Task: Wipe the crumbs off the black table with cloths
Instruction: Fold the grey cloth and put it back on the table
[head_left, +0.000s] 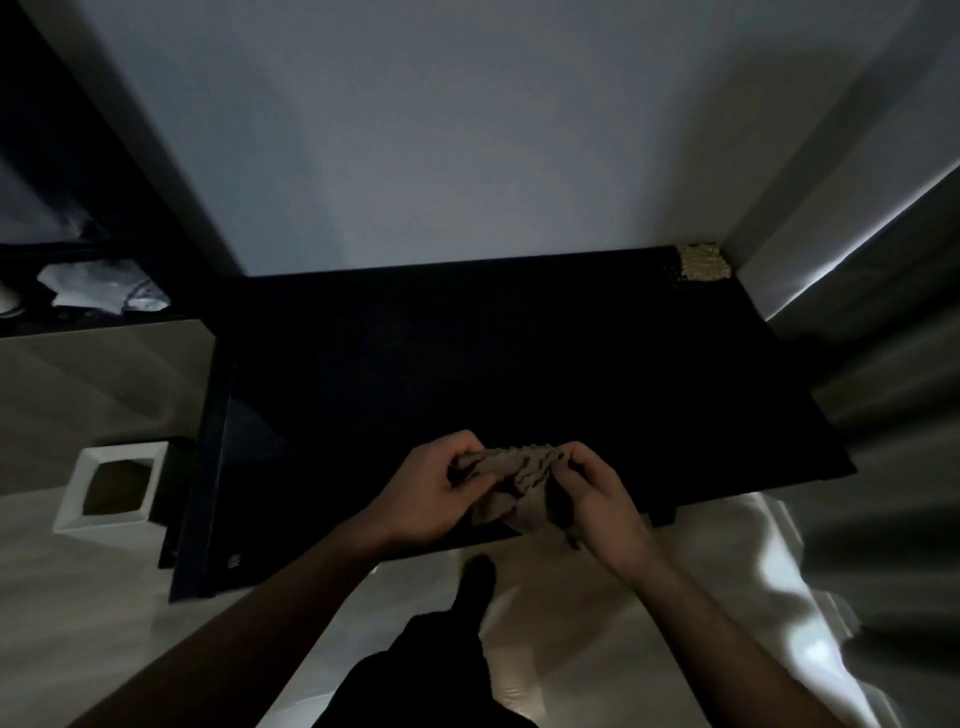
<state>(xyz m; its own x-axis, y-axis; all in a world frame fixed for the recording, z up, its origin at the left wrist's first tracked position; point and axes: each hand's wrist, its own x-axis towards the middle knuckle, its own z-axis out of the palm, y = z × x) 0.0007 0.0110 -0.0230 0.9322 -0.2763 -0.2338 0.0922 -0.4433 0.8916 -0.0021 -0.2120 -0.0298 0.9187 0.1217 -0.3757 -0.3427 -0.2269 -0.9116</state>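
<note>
The black table (467, 364) fills the middle of the dim view, against a pale wall. Over its near edge I hold a crumpled beige cloth (511, 475) between both hands. My left hand (428, 493) grips the cloth's left end and my right hand (597, 499) grips its right end, fingers closed on the fabric. The cloth hangs a little below my hands. A second light textured cloth (701, 264) lies on the table's far right corner. No crumbs can be made out on the dark surface.
A white square bin (111, 486) stands on the floor left of the table. A dark shelf with white crumpled items (104, 291) is at the far left. Grey curtains (883, 364) hang on the right. My dark-clothed leg and foot (475, 587) stand below the table's near edge.
</note>
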